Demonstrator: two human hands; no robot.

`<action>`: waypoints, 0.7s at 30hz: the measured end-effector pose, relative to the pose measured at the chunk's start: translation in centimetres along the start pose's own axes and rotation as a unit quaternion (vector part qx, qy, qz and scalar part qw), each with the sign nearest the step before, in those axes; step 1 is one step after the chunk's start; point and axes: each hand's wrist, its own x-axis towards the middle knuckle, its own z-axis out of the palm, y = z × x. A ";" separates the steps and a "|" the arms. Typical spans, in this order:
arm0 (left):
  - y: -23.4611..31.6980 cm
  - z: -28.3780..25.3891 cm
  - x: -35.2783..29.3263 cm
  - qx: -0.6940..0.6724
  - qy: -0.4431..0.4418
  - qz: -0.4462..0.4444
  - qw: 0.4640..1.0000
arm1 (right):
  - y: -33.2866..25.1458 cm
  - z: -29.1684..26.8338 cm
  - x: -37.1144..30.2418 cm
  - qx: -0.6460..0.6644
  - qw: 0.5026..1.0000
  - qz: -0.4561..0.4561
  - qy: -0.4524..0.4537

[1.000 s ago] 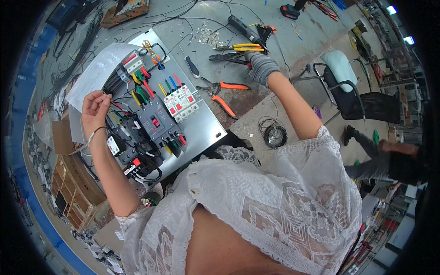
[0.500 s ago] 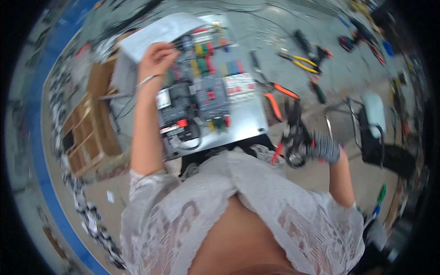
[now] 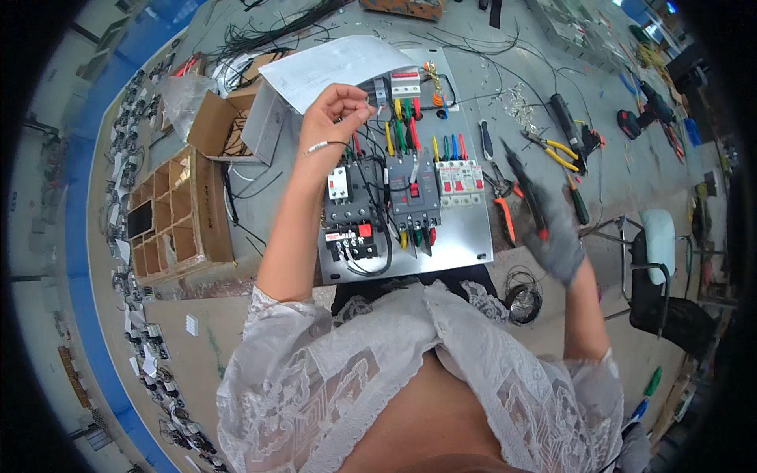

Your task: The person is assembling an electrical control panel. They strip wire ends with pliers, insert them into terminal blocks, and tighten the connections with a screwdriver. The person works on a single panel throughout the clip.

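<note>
My bare left hand [image 3: 335, 118] is raised over the left part of a metal mounting plate [image 3: 465, 236], its thumb and forefinger pinched on a small wire end. Below it on the plate are a black contactor with a red button [image 3: 364, 230], a grey circuit breaker [image 3: 415, 191] and a white row of small breakers [image 3: 460, 180]. Coloured wire ends stick up from them. My right hand [image 3: 556, 244], in a grey glove, is closed around a long dark tool [image 3: 527, 185] with a bit of red at its grip; blur hides its kind. It is right of the plate.
White paper sheets [image 3: 339, 67] lie at the plate's far left. An open cardboard box [image 3: 229, 122] and a divided carton [image 3: 169, 217] stand left. Right are orange-handled cutters [image 3: 505, 209], yellow-handled pliers [image 3: 556, 150], a screwdriver [image 3: 578, 201], a cordless drill [image 3: 650, 110] and a chair [image 3: 658, 244].
The view has shifted, so the table sits lower and further right. My right hand's tool now points away over the table; a wire coil shows on the floor below it. My left hand stays pinched.
</note>
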 end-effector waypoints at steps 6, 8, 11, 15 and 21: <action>0.8 0.6 0.1 -0.004 -0.002 -0.007 1.000 | -3.2 2.3 13.2 -0.210 0.973 -0.067 -0.076; 0.9 0.6 -0.2 0.002 0.005 -0.008 1.000 | -3.5 3.6 14.7 -0.269 0.952 -0.098 -0.105; 0.7 0.5 -0.1 0.004 0.008 -0.009 1.000 | -4.6 3.7 15.6 -0.270 0.950 -0.090 -0.132; 0.9 0.5 -0.3 0.008 0.004 -0.016 1.000 | -4.7 4.0 15.8 -0.257 0.951 -0.104 -0.138; 1.2 0.6 -0.2 0.010 0.012 -0.014 1.000 | -5.4 3.7 15.8 -0.275 0.948 -0.092 -0.134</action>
